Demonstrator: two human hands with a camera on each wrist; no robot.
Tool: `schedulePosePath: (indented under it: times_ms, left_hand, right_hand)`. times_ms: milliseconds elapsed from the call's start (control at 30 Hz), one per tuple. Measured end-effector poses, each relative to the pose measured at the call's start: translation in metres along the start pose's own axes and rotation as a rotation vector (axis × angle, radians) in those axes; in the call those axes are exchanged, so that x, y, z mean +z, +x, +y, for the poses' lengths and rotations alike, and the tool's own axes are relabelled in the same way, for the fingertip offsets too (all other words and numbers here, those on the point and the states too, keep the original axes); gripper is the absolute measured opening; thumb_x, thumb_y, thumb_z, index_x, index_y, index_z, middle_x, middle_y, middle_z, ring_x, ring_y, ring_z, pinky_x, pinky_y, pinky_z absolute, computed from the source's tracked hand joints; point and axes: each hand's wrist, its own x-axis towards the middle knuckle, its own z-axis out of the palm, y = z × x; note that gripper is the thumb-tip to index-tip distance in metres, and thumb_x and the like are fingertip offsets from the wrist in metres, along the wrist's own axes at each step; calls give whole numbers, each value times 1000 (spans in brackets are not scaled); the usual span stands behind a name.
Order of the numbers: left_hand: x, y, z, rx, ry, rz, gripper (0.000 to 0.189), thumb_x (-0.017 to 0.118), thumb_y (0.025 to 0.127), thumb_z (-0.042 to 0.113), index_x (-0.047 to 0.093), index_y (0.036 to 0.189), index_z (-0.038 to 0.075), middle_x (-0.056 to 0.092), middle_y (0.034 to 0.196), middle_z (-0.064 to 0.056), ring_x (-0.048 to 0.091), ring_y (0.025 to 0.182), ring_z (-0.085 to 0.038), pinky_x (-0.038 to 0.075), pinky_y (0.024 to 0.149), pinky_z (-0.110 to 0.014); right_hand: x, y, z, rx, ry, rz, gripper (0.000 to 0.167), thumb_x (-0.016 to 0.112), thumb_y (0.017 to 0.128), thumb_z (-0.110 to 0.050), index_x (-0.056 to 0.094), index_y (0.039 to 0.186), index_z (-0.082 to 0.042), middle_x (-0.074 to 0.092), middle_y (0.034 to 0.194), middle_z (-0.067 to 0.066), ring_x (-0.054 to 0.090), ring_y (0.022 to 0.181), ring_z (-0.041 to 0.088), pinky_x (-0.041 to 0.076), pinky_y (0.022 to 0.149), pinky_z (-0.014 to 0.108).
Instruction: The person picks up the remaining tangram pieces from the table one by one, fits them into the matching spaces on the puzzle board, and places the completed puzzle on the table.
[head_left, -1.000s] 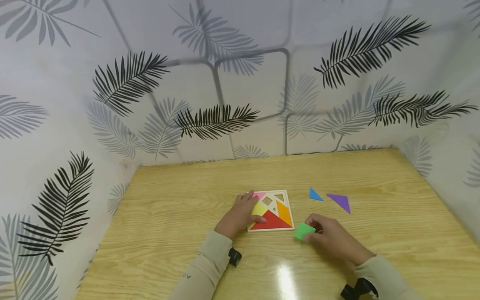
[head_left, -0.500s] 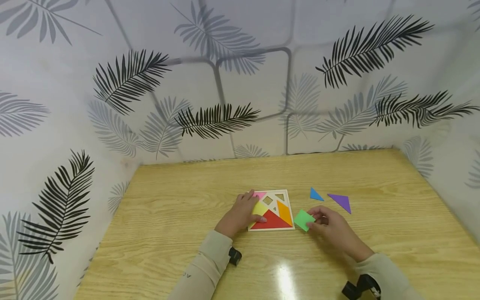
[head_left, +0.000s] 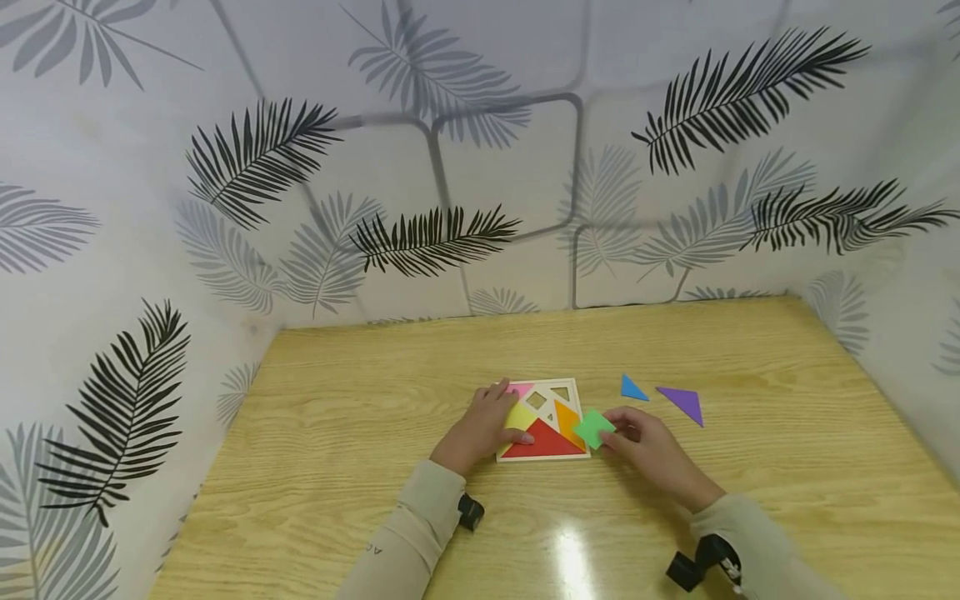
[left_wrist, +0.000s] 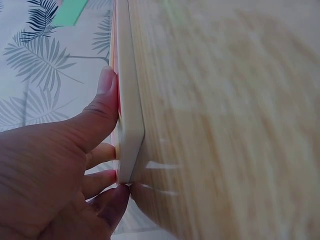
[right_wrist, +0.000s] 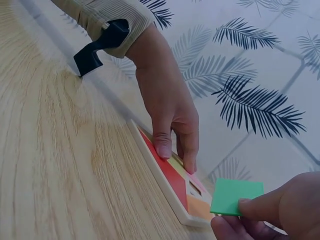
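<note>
A wooden tangram board (head_left: pixel 543 458) lies on the table with a red triangle (head_left: pixel 540 443), an orange parallelogram (head_left: pixel 567 425), a yellow piece (head_left: pixel 517 419) and a pink piece (head_left: pixel 519 389) set in it. Three recesses, one square and two triangular, show bare. My left hand (head_left: pixel 483 425) rests over the board's left side; in the left wrist view its thumb (left_wrist: pixel 102 105) lies on the top face near the edge. Between thumb and fingers my right hand (head_left: pixel 645 446) pinches a green square piece (head_left: pixel 596 428), which overlaps the board's right edge in the head view.
Right of the board, a small blue triangle (head_left: pixel 633 389) and a larger purple triangle (head_left: pixel 685 405) lie on the wooden table (head_left: pixel 360 433). Leaf-patterned cloth (head_left: pixel 517 183) hangs behind and at the sides of the table. A black wrist camera (head_left: pixel 470 512) is strapped at the left sleeve.
My right hand has lifted the green square up and left, from beside the board's lower right corner to over its right edge. The left hand has stayed put.
</note>
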Motion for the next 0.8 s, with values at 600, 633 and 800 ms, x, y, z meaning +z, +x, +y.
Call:
schedulePosePath:
  times_ms: [600, 633, 800]
  left_hand:
    - [0, -1, -1, 8, -4, 3, 83, 63, 79, 50, 35, 143, 6, 19, 152, -12, 22, 135, -31, 30, 105, -39]
    - [0, -1, -1, 8, -5, 3, 83, 63, 79, 50, 35, 143, 6, 19, 152, -12, 22, 135, -31, 30, 105, -39]
    - [0, -1, -2, 10, -2, -1, 83, 63, 79, 51, 35, 144, 6, 18, 153, -12, 22, 134, -31, 30, 105, -39]
  right_hand:
    - [18, 22, 0, 54, 4, 65, 23, 69, 85, -10, 57, 102, 1, 57, 94, 12, 63, 78, 19, 52, 67, 27]
    - [19, 23, -1, 61, -6, 73, 22, 69, 84, -11, 58, 100, 0, 58, 94, 11, 62, 79, 18, 51, 67, 26]
    - [24, 27, -4, 84, 47, 82, 19, 65, 87, -11, 55, 97, 1, 57, 96, 13, 63, 79, 20, 52, 70, 28]
